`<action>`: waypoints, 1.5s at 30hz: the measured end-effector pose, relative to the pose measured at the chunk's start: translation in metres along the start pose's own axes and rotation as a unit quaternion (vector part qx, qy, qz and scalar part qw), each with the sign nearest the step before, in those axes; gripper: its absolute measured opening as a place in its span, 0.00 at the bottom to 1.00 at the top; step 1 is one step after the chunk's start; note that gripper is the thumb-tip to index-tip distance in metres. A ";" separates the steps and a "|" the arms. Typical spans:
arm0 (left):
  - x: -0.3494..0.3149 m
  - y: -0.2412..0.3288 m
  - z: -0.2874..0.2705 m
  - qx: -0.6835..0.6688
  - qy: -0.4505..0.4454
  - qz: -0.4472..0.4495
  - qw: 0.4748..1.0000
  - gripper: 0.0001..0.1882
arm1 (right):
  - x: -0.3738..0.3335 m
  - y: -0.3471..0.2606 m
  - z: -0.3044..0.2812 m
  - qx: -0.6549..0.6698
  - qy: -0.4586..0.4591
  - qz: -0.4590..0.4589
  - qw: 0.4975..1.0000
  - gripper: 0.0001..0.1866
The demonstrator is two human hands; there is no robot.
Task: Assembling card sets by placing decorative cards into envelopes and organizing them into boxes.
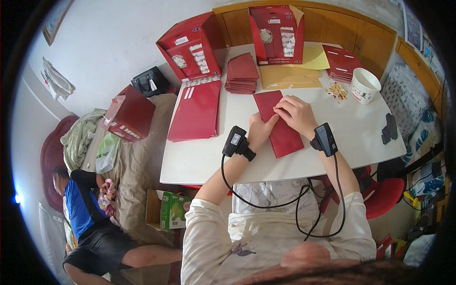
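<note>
A long dark-red paper envelope (pixel 287 138) lies aslant on the white table in front of me. My left hand (pixel 260 130) grips its left edge, the thumb resting on top and the other fingers partly hidden. Over the upper part of the envelope, my right hand (pixel 298 114) is closed in a pinch, its fingertips meeting near the left thumb. Something small and pale may be between them, too small to make out. Small gold and whitish pieces (pixel 337 91) lie in a loose heap beyond my right hand, beside a white paper cup (pixel 365 86).
Stacks of red envelopes (pixel 241 73), large red sheets (pixel 195 111) and tan envelopes (pixel 290 77) cover the far table (pixel 204 164). Two red display boxes (pixel 279 38) stand behind. Black cables hang from my wrist devices (pixel 325 139). On the left, a person (pixel 97 209) reclines beside a bed.
</note>
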State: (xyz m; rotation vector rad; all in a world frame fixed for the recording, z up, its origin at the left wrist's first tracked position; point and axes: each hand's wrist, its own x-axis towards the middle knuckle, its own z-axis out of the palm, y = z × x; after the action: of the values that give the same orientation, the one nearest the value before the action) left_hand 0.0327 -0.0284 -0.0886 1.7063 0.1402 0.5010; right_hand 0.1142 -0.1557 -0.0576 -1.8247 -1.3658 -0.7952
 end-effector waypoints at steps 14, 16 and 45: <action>0.000 0.000 0.000 0.036 -0.005 -0.014 0.999 0.13 | -0.001 0.001 0.002 -0.003 0.002 -0.010 1.000 0.03; 0.001 -0.001 0.000 0.021 -0.002 -0.012 1.000 0.13 | -0.001 0.003 0.000 -0.039 -0.010 -0.070 0.997 0.03; 0.006 -0.014 -0.006 0.051 0.008 0.011 0.999 0.13 | 0.008 -0.004 0.004 -0.026 -0.065 -0.052 0.996 0.05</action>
State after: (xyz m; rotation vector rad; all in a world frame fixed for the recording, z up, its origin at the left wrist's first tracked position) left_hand 0.0384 -0.0179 -0.1003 1.8064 0.1599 0.5317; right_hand 0.1128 -0.1475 -0.0521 -1.8863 -1.5480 -0.7836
